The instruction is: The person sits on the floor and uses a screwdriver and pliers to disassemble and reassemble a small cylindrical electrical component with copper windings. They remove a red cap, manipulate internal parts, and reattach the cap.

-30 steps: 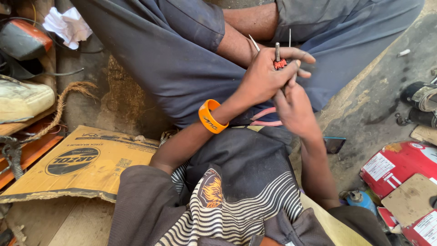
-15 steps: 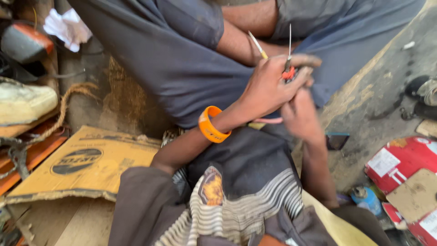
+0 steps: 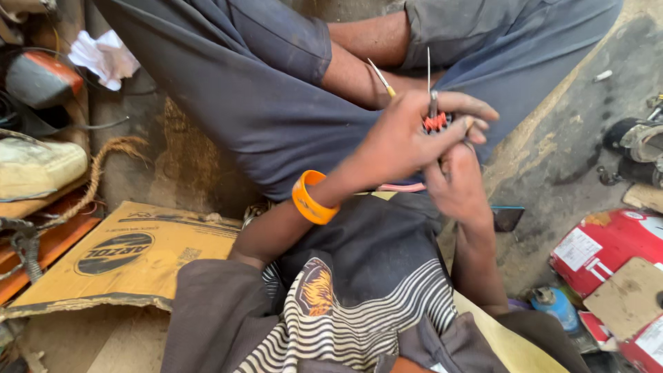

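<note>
Dirt floor, flattened cardboard (image 3: 131,252) left. Left hand (image 3: 404,138) grip clamped on red-wound tool (image 3: 434,114); right hand (image 3: 459,183) grip unclear.

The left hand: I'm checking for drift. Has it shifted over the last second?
Yes. The left hand, orange band on its wrist, has edged up and right along the blue trouser leg, its grip around the small red part.
</note>
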